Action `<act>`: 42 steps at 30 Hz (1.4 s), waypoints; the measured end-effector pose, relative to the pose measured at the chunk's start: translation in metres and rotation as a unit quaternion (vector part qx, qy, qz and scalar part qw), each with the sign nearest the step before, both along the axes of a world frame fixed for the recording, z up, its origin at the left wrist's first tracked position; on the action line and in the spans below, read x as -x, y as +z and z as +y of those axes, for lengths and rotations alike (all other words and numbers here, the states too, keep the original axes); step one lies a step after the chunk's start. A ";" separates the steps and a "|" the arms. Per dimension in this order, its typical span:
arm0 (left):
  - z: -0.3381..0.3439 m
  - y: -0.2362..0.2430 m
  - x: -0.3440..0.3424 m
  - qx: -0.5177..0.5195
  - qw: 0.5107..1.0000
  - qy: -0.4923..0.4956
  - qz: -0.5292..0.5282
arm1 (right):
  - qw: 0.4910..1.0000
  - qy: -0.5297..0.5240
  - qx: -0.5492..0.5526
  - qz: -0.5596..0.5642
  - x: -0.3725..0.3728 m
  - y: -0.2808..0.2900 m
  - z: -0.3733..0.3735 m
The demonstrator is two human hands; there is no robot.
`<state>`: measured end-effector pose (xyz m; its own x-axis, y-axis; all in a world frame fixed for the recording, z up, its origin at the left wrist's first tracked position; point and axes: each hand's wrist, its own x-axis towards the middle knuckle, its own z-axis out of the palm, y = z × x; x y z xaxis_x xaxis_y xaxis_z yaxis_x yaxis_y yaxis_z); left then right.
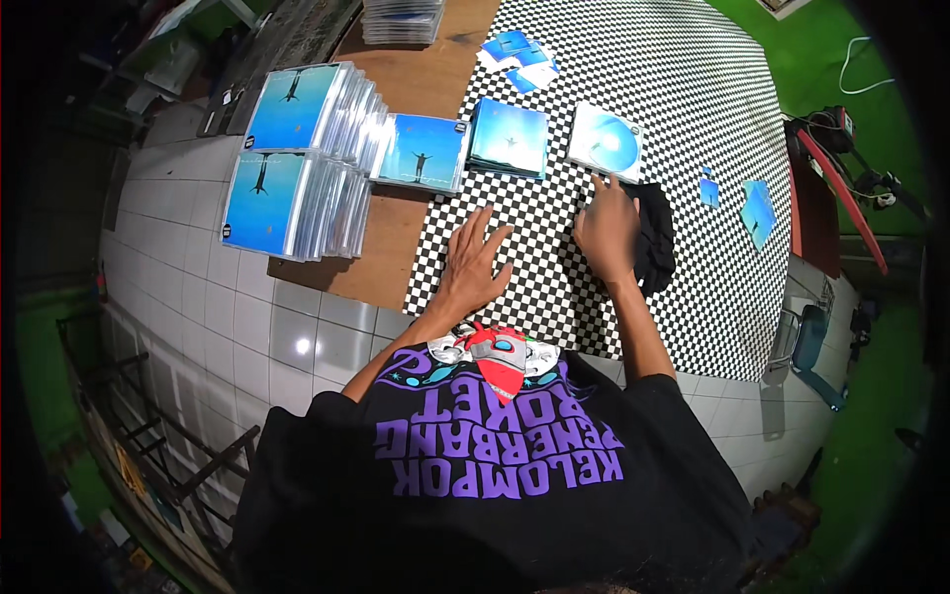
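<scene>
My left hand [472,267] rests on the checkered cloth, open with fingers spread and nothing in it. My right hand [607,233], partly blurred, reaches forward with its fingertips just short of a stack of white-edged sleeves with a blue disc [609,144] on top. Its fingers look stretched out, and I see nothing held in them. Bunched under and beside that hand lies a black cloth [655,238]. Left of the disc is a pile of blue printed booklets [509,139]. Beside the pile sits a CD case [420,151] with a blue cover.
Tall stacks of CD cases [289,107] stand on the bare wooden tabletop [336,282] at left, with another stack [401,22] farther back. Small blue cards [520,54] lie scattered at the far side. A blue card [758,214] lies at right. A teal chair [816,346] stands beyond the table.
</scene>
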<state>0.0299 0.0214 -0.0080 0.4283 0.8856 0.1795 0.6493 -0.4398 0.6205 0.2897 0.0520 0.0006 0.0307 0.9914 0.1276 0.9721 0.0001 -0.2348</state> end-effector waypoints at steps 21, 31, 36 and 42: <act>0.000 -0.001 -0.141 -0.015 0.997 0.070 0.021 | 0.995 0.016 -0.090 0.036 -0.096 -0.019 0.034; 0.029 0.009 -0.155 -0.035 0.996 0.078 0.033 | 0.985 0.153 -0.009 0.080 -0.090 -0.007 -0.023; 0.036 0.012 -0.149 0.010 0.994 0.036 0.107 | 0.972 0.036 -0.049 0.229 -0.090 -0.018 -0.051; 0.034 0.000 -0.150 0.041 0.996 -0.032 0.070 | 0.947 -0.029 -0.033 0.319 -0.074 -0.023 -0.047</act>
